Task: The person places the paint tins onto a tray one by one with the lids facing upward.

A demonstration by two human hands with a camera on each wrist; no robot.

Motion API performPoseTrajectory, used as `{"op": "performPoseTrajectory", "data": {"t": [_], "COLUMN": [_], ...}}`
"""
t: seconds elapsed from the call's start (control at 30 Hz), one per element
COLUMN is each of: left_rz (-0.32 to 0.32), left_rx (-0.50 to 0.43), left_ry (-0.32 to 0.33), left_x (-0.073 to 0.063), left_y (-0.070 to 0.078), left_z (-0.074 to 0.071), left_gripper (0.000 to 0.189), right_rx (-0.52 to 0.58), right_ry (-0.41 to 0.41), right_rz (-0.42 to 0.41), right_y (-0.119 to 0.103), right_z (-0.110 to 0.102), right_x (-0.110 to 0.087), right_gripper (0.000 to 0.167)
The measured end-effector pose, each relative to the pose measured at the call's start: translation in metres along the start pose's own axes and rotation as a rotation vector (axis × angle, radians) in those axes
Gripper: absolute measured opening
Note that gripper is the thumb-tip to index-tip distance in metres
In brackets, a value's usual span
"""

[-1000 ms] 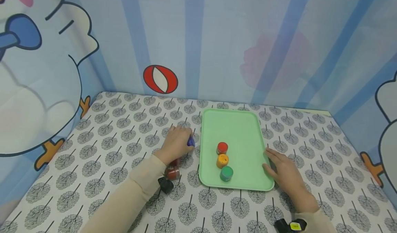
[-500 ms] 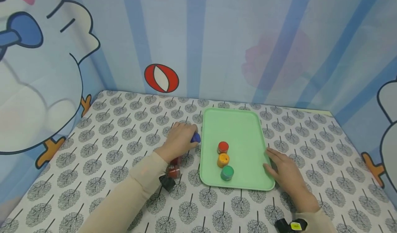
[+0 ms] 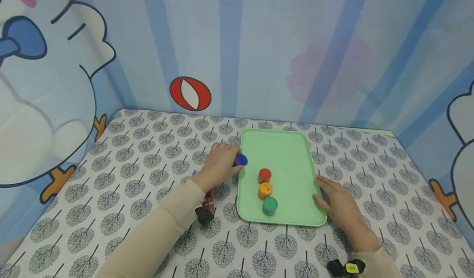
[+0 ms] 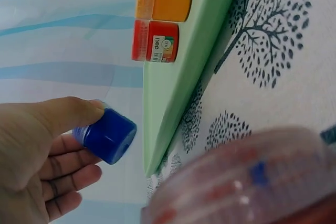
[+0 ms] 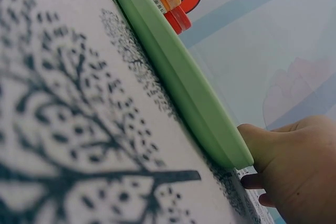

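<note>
My left hand (image 3: 220,163) pinches a blue paint jar (image 3: 240,160) between thumb and fingers, over the left edge of the green tray (image 3: 285,154). In the left wrist view the blue jar is tilted and apart from the tray. A red paint jar (image 3: 264,175), an orange one (image 3: 265,191) and a green one (image 3: 270,206) stand in a row on the tray. My right hand (image 3: 340,204) touches the tray's right rim, fingers mostly straight. The right wrist view has its thumb (image 5: 254,137) at the rim.
Reddish jars (image 3: 208,205) lie on the patterned tablecloth (image 3: 148,158), partly hidden by the left forearm. A blurred clear container (image 4: 247,182) fills the lower part of the left wrist view. A cartoon-printed curtain (image 3: 259,56) stands behind the table.
My left hand has moved right and slightly away from me with the blue jar, from the cloth to the tray's left edge. The right hand and tray have stayed put.
</note>
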State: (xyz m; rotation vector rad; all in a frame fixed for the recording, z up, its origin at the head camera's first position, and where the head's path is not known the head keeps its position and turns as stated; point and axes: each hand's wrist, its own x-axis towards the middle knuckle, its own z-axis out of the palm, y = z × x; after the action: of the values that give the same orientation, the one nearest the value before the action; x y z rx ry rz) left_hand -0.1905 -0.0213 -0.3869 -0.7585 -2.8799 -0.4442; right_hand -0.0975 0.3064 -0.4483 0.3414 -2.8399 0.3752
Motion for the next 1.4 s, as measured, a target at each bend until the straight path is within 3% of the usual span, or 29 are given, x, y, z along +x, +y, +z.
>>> {"op": "performPoseTrajectory", "data": {"t": [0.2,0.6,0.9,1.4], "left_rz": [-0.012,-0.058,-0.075,-0.089], "left_rx": [-0.058,-0.222,-0.256,-0.326], "left_ry": [0.014,-0.033,-0.066,-0.104], "left_x": [0.004,0.019,0.03,0.033], "left_y": [0.003,0.008,0.014,0.021], "left_z": [0.003,0.015,0.025,0.037], "left_gripper": [0.035,0.037,0.04,0.036], "right_rx": [-0.002,-0.01,-0.009,-0.007], "right_ry": [-0.011,-0.008,-0.013,-0.038], "right_rz": [0.011,0.003,0.007,0.027], "right_y": [0.0,-0.001,-0.001,-0.003], "right_z": [-0.001,-0.005,-0.005,-0.005], "right_x": [0.001,0.002,0.001,0.001], "right_gripper": [0.053,0.053,0.053,0.053]}}
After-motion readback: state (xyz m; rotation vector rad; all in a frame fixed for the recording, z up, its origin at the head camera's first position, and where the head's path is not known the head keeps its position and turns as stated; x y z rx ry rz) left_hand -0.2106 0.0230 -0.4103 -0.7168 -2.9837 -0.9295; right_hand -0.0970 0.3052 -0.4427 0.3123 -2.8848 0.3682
